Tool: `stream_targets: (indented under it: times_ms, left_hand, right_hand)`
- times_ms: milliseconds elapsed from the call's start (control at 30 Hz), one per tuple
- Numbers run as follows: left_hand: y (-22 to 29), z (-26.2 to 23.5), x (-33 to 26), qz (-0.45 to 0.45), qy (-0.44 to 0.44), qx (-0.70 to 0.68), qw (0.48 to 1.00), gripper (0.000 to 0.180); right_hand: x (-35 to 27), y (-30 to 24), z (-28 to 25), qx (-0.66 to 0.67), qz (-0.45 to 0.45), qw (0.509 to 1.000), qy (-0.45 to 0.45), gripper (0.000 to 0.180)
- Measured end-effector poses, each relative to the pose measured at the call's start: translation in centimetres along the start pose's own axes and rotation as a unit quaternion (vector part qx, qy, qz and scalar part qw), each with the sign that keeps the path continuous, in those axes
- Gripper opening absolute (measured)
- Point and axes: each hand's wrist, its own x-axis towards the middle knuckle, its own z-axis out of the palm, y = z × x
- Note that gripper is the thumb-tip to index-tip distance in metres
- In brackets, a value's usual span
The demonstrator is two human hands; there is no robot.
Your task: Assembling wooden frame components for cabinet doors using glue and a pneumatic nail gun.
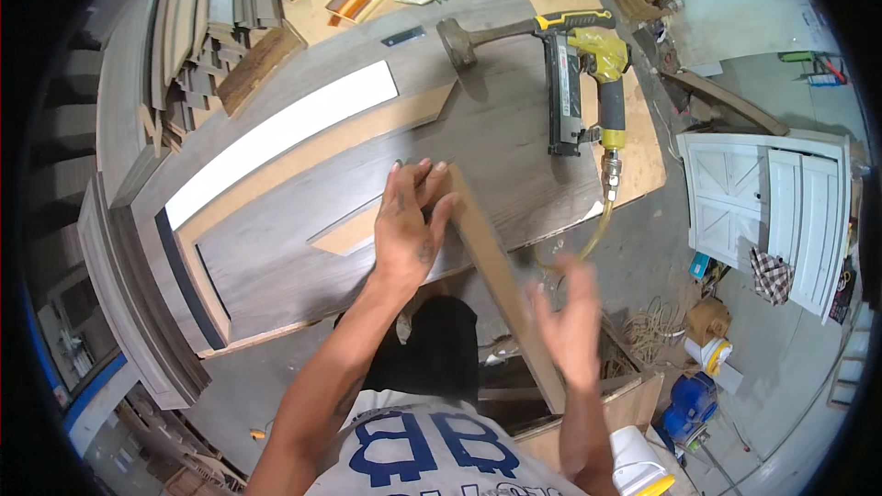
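Observation:
My left hand [409,220] presses flat on the upper end of a long narrow wooden strip [496,266], pinning it against a large grey wood-grain panel [496,142] on the workbench. The strip runs diagonally down to the right, off the bench edge. Blurred by motion, my right hand [570,317] hovers beside the strip's lower part with fingers spread and nothing in it. A yellow and black pneumatic nail gun [583,83] lies on the panel above my hands, its yellowish air hose [602,220] hanging over the bench edge. A hammer [482,35] lies next to it.
Stacks of grey moulding strips [197,28] fill the bench's left and far side. A white strip [285,133] lies along the panel. On the floor to the right stand a white cabinet door [767,207], a blue machine [689,404], tape rolls [712,349] and a white bucket [638,468].

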Motion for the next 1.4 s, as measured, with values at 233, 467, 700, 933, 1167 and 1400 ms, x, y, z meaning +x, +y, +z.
stream_targets:
  times_ms: [233, 467, 700, 933, 1167, 1400]
  left_hand:
    - [1.7, -5.4, -3.6, 0.187, 0.017, 0.029, 0.982, 0.044]
    - [-3.5, -15.5, -19.3, 0.157, -0.125, -0.044, 0.979, 0.046]
    - [-7.4, -21.9, -21.9, 0.142, -0.169, 0.118, 0.968, 0.066]
    - [-12.3, -23.2, -18.6, 0.154, -0.079, 0.181, 0.968, 0.065]
    - [-10.3, -23.9, -16.2, 0.053, -0.128, 0.219, 0.966, 0.066]
    - [-9.8, -23.9, -16.8, -0.091, -0.162, 0.275, 0.944, 0.073]
  right_hand:
    - [-12.9, 2.0, 5.3, 0.402, 0.327, 0.854, -0.039, 0.008]
    - [-17.3, -3.0, 12.2, 0.567, 0.334, 0.741, 0.134, 0.013]
    - [-11.8, -13.7, 18.6, 0.640, 0.266, 0.713, 0.103, 0.019]
    - [-8.5, -14.0, 17.9, 0.414, 0.205, 0.885, 0.054, 0.024]
    - [2.9, -8.0, 9.3, 0.028, -0.011, 0.967, 0.255, 0.040]
    - [10.5, -5.9, 8.3, -0.003, -0.120, 0.987, 0.110, 0.058]
